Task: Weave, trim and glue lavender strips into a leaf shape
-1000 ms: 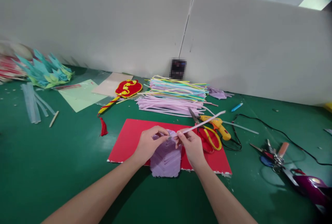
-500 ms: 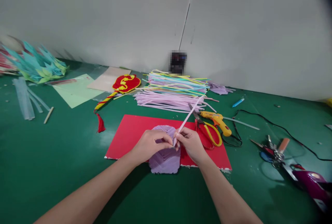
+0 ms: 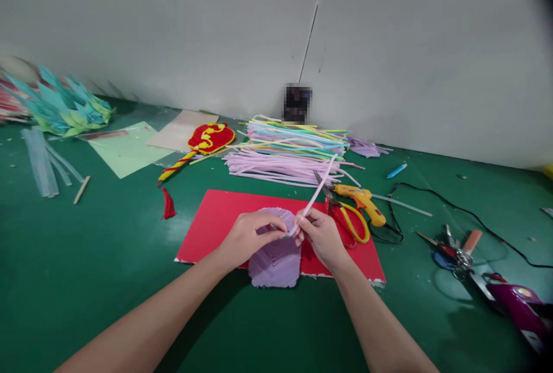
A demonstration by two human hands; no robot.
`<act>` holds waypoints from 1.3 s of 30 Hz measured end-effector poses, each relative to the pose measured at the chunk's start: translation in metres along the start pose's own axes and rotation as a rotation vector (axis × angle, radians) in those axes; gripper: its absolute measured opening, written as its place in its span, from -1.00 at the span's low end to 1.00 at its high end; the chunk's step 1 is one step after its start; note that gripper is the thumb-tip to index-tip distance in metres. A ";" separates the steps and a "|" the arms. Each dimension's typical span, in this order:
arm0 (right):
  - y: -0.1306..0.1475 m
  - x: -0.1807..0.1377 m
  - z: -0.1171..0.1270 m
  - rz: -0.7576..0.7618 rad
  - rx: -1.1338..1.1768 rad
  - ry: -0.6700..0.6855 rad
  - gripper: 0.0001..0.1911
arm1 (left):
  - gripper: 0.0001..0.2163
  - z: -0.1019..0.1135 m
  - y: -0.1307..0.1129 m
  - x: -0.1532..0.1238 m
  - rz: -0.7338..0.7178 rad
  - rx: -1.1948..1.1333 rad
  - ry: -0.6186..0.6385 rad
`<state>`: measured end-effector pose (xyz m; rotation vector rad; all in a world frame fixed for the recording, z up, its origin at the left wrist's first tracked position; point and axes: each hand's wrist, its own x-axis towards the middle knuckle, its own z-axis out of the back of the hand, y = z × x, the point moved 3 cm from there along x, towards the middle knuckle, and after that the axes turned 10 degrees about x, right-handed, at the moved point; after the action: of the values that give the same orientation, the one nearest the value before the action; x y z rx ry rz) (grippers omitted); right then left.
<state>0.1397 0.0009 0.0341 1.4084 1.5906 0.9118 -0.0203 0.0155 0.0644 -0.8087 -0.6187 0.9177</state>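
A pale lilac pipe cleaner [image 3: 321, 187] slants up and to the right from between my fingers. My right hand [image 3: 318, 236] pinches it near its lower end. The fingertips of my left hand [image 3: 254, 237] are closed on that lower end, close to the right fingertips. Beneath both hands lies a flat purple piece [image 3: 276, 266] with ridged, slanting rows, partly covered by my fingers. It rests over the front edge of a red board [image 3: 216, 220]. Yellow-handled scissors [image 3: 355, 223] lie on the board's right side.
Behind the board are bundled lilac pipe cleaners [image 3: 272, 167] and a multicoloured bundle [image 3: 298, 137]. A yellow glue gun [image 3: 366, 203] with a black cord lies right, near keys [image 3: 462, 258] and purple-handled scissors [image 3: 514, 304]. A red fan ornament [image 3: 211, 138] lies left.
The pipe cleaner has shifted slightly and now bends more at its lower end. My right hand has moved a little to the right; the left hand has barely moved.
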 end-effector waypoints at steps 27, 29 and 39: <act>0.001 0.005 0.011 0.167 -0.244 -0.215 -0.79 | -0.78 0.001 0.028 0.010 0.142 0.515 -0.117; 0.005 0.006 0.012 0.228 -0.294 -0.180 -0.83 | -0.82 0.002 0.026 0.011 0.156 0.447 -0.111; 0.010 0.003 0.006 0.166 -0.203 -0.021 -0.89 | -0.84 -0.003 0.028 0.011 0.219 -0.138 -0.002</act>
<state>0.1495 0.0048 0.0401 1.4148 1.3390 1.1195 -0.0251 0.0343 0.0406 -1.0142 -0.6082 1.0833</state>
